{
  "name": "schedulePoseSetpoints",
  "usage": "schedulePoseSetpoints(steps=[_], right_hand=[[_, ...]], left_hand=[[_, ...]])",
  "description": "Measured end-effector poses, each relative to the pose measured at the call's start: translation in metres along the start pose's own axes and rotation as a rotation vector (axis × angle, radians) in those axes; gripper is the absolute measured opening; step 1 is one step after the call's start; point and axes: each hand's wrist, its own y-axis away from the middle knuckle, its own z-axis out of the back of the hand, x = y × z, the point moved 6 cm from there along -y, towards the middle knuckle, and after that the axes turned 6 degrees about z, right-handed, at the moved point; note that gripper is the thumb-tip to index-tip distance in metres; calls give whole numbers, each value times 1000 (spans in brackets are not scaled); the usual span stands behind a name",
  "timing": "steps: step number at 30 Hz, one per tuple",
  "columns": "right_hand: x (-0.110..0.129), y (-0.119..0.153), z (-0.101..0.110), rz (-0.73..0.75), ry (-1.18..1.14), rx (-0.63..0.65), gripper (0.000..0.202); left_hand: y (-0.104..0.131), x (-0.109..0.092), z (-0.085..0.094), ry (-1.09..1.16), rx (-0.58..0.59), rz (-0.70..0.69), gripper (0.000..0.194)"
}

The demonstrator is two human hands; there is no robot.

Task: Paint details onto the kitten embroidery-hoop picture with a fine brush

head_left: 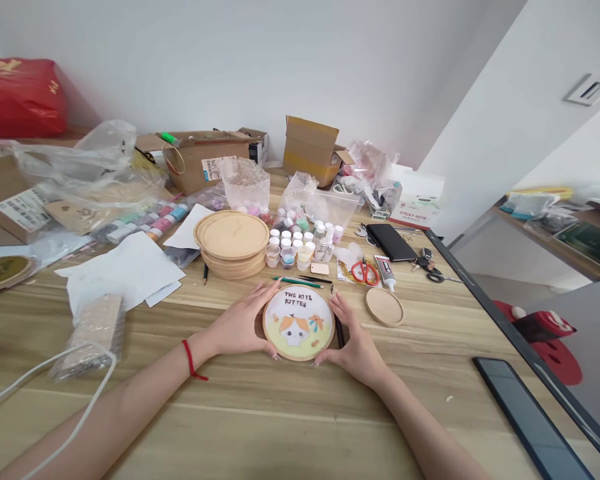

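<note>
A round wooden plate point(280, 300) lies on the table before me, with a picture of an orange-and-white kitten under the words "THE KITE KITTEN". My left hand point(244, 321) grips its left rim, fingers along the upper edge and thumb near the bottom. On the opposite side my right hand point(359, 345) holds the rim in the same way, mirrored. Just beyond the plate lie thin green and dark pencils point(300, 283). A dark pen-like stick point(339, 330) is partly hidden beside my right hand. A smaller bare wooden disc point(384, 307) rests to the right.
Stacked wooden plates point(234, 235) stand behind my left hand, next to small white-capped jars point(290, 243). Red-handled pliers point(365, 272) and a glue tube point(385, 272) lie at right. A dark tablet-like device point(530, 417) sits near the right edge; a white cable point(93, 393) crosses my left forearm.
</note>
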Motion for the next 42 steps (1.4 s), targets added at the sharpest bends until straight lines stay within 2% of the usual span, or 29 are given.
schedulePoseSetpoints(steps=[20,29,42], right_hand=[[-4,3,-2,-8,39,27,126],[-2,3,-3,12,103,28,128],[-1,3,-2,19,126,15,118]], left_hand=[[1,-2,1,-49,-19,-25,137],[2,-11,6,-81,-65,-97,131],[2,-14,8,-36,-67,-100,130]])
